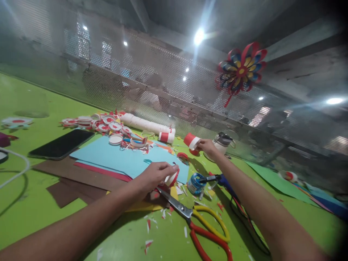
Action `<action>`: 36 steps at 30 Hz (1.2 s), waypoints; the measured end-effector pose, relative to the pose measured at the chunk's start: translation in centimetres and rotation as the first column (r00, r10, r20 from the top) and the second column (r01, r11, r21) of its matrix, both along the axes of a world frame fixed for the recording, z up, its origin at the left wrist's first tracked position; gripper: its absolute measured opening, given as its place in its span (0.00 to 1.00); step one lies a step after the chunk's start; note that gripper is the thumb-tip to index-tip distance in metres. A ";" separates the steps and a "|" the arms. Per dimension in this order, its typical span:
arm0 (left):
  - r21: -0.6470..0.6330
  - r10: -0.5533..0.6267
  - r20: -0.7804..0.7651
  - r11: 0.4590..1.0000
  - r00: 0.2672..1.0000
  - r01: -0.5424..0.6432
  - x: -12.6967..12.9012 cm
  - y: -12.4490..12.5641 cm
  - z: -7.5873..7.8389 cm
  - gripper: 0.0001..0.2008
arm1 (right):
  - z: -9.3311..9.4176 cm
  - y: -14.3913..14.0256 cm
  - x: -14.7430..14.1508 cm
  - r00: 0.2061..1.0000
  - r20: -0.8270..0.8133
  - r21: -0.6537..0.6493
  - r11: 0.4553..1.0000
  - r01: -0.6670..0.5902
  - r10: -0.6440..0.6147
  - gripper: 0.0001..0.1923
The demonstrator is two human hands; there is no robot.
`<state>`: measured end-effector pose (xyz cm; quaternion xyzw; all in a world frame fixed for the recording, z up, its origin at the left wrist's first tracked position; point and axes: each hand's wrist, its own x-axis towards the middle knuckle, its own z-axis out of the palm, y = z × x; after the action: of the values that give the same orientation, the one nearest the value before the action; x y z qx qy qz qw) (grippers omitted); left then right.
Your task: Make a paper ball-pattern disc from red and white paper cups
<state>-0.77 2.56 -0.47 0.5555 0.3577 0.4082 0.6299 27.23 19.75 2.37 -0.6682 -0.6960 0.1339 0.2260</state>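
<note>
We pinch a red-white paper ring (172, 178) in our left hand (153, 175) over the blue sheet (122, 157); right hand (207, 147) clamps a paper cup (191, 141) above the bench (40, 217); keep both grips light to avoid crushing

Standing beside the green table, I am seeing only two arms of the person, both coming in from the lower edge of the view. Both forearms are showing bare all the way up; no sleeve is reaching into sight on either side. The left hand (153, 175) is wearing no glove, ring or watch that I can make out, and its wrist is showing no band. The right hand (208, 148) is looking just as bare, with nothing worn at the wrist.
</note>
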 end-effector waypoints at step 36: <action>0.053 0.026 0.431 0.997 0.902 -0.055 -1.0 0.1 0.9 0.23 | -1.5 -29.9 -5.2 0.795 0.416 -0.120 0.893 -0.434 0.442 0.28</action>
<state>-1.77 2.62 0.44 0.4641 0.2081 0.5449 0.6666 22.05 -10.18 0.89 -0.5038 -0.8627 0.0371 0.0225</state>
